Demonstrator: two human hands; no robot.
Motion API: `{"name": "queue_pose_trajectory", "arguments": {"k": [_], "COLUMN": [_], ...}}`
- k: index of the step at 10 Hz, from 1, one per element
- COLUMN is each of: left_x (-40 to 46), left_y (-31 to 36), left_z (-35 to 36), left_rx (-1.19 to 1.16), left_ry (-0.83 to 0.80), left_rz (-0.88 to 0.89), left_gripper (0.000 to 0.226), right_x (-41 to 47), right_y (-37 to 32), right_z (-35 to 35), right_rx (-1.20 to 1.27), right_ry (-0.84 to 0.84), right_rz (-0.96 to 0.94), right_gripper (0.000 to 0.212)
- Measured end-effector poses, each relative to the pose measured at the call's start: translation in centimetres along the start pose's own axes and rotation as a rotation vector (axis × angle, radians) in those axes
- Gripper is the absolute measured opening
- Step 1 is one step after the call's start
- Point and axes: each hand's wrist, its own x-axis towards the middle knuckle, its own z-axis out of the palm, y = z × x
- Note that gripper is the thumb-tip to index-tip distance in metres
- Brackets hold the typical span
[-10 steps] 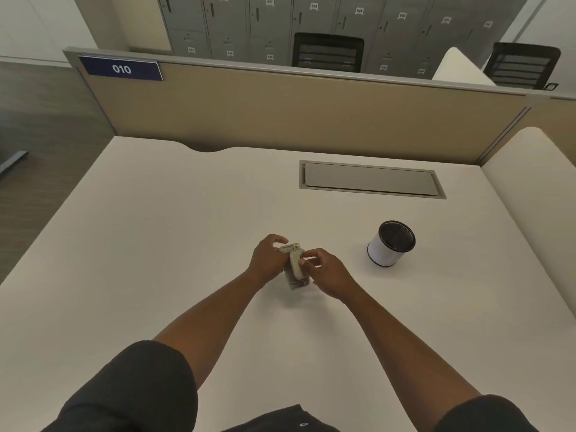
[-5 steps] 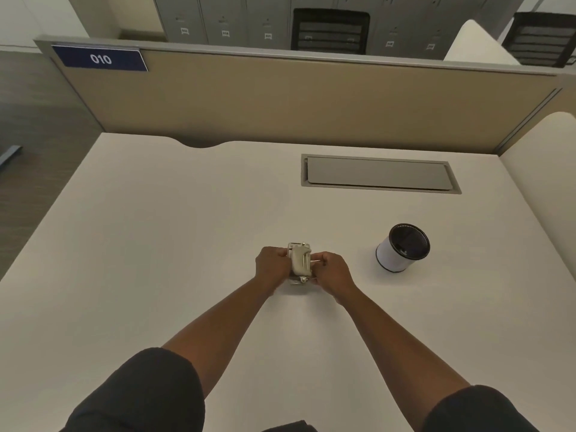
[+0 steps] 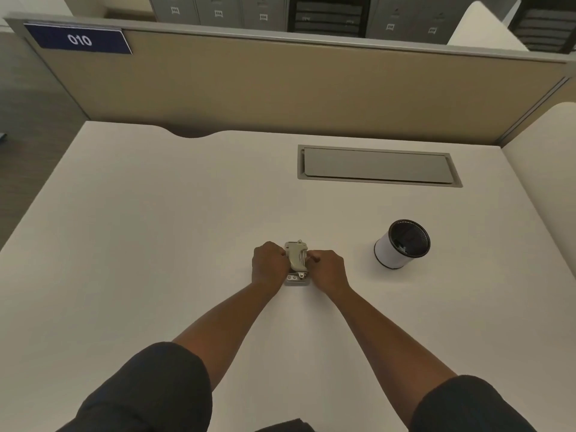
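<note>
A small pale stapler (image 3: 296, 260) stands on the white desk (image 3: 156, 229), near the middle. My left hand (image 3: 268, 263) grips its left side with curled fingers. My right hand (image 3: 327, 268) holds its right side, thumb and fingers pinched against the stapler's edge. The underside and both flanks of the stapler are hidden by my hands.
A white cup with a black mesh inside (image 3: 402, 244) stands to the right of my hands. A grey cable hatch (image 3: 378, 166) is set in the desk behind. A tan partition (image 3: 280, 85) closes the far edge; a second desk (image 3: 542, 182) adjoins on the right.
The stapler went from tilted to lying straight between my hands, and both hands closed in on its sides. The view shifted slightly.
</note>
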Motion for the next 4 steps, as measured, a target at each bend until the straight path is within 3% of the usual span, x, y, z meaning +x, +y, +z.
{"name": "queue_pose_trajectory", "arguments": {"k": [2, 3, 4], "left_x": [-0.2, -0.1, 0.0], "left_y": [-0.2, -0.3, -0.3], "left_z": [-0.3, -0.6, -1.1], "left_rx": [-0.017, -0.057, -0.072], "left_ry": [-0.032, -0.068, -0.067], "left_rz": [0.025, 0.043, 0.032], "left_gripper": [0.028, 0.021, 0.028], "right_x": [-0.2, -0.2, -0.3], "right_y": [-0.3, -0.2, -0.1], "right_z": [-0.2, -0.2, -0.5], "right_rx": [-0.052, -0.085, -0.067], "right_ry": [0.0, -0.033, -0.044], "right_rz": [0.009, 0.012, 0.013], "right_gripper": [0.036, 0.028, 0.029]}}
